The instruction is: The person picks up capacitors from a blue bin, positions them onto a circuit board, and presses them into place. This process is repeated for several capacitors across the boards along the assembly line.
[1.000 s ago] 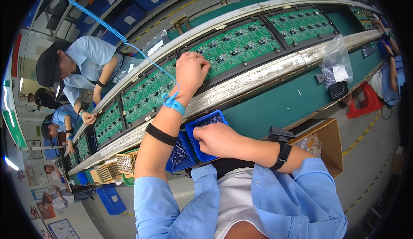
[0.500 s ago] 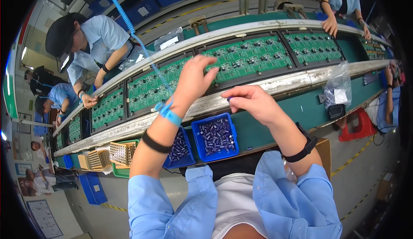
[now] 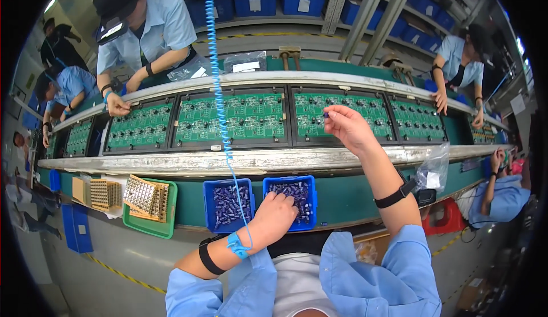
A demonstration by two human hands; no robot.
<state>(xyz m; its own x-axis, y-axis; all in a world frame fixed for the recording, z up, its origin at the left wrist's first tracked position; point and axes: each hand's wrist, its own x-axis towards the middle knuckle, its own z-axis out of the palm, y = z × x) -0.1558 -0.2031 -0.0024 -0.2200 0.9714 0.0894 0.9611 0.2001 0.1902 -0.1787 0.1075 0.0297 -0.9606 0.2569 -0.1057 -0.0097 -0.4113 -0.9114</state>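
Blue plastic forms 2 bins side by side on the bench: the left bin [image 3: 227, 181] holds purple cylindrical components [image 3: 228, 205], and so does the right bin [image 3: 313, 203]. The left hand [image 3: 274, 217] reaches into the right bin; its fingertips are hidden, so I cannot tell its grip. The right hand [image 3: 349, 128] pinches 1 dark component [image 3: 326, 114] over a green circuit board [image 3: 372, 111]; whether they touch is unclear. A green tray [image 3: 149, 229] carries tan perforated blocks [image 3: 149, 196]. White labels [image 3: 255, 5] on shelf bins [image 3: 242, 0] are unreadably small. A coiled blue cord [image 3: 217, 77] hides part of another board [image 3: 257, 120].
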